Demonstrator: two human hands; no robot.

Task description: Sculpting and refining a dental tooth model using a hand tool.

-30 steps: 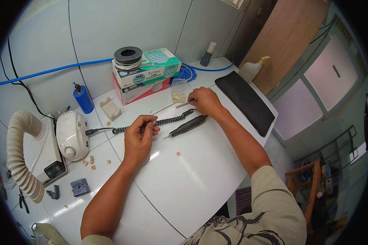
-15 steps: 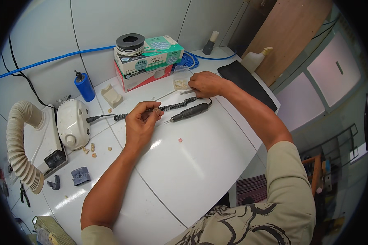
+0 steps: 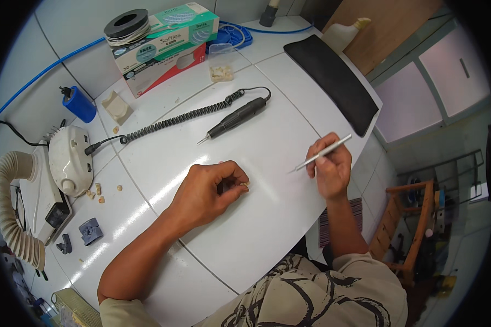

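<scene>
Your left hand [image 3: 208, 192] is above the middle of the white desk [image 3: 240, 245], its thumb and fingertips closed narrowly on a small yellowish piece [image 3: 245, 184]. Your fingers cover most of that piece, so its full shape cannot be told. Your right hand [image 3: 331, 171] is just inside the front edge of the desk, its fingers curled around a slim metal tool [image 3: 334, 147] held like a pen. The tool tilts, its thin tip pointing down and left toward your left hand, apart from the piece.

Beyond your hands, a black handpiece [image 3: 237, 119] lies on the desk, its coiled cord [image 3: 183, 119] running left to a white control box [image 3: 71, 163]. Loose small pieces [image 3: 98, 189] lie just beside that box, and two grey molded parts [image 3: 90, 231] lie nearer you, toward the desk's left end. By the back edge, a clear container [image 3: 221, 61] holds more pale pieces, near a stack of cartons [image 3: 169, 62] with a wire spool [image 3: 126, 26] on top. A black mat [image 3: 333, 82] lies along the desk's right edge, and a spray bottle [image 3: 343, 37] stands behind it.
</scene>
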